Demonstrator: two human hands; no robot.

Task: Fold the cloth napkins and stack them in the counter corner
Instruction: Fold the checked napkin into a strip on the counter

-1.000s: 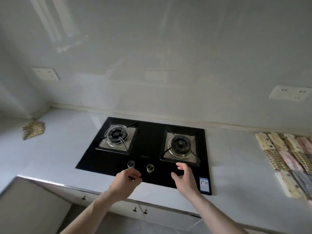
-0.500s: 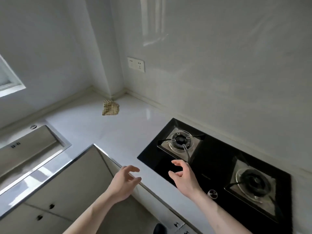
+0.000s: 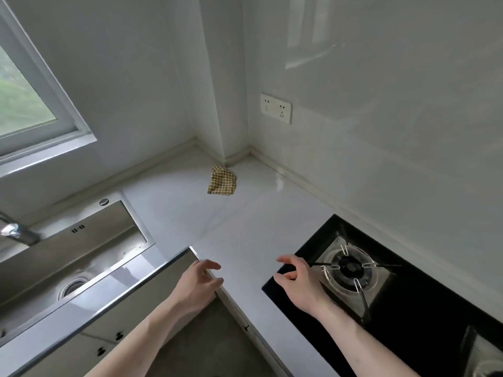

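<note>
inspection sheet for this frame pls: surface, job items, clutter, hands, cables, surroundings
Surface: white L-shaped counter, glossy.
Job's things: one checked napkin lying in the counter corner, folded; no others in view.
Clutter: nothing seen.
Hands: left hand and right hand hover at the counter's near edge, fingers loosely curled, holding nothing.
Cables: nothing seen.
Surroundings: steel sink left, gas stove right, wall socket, window.
</note>
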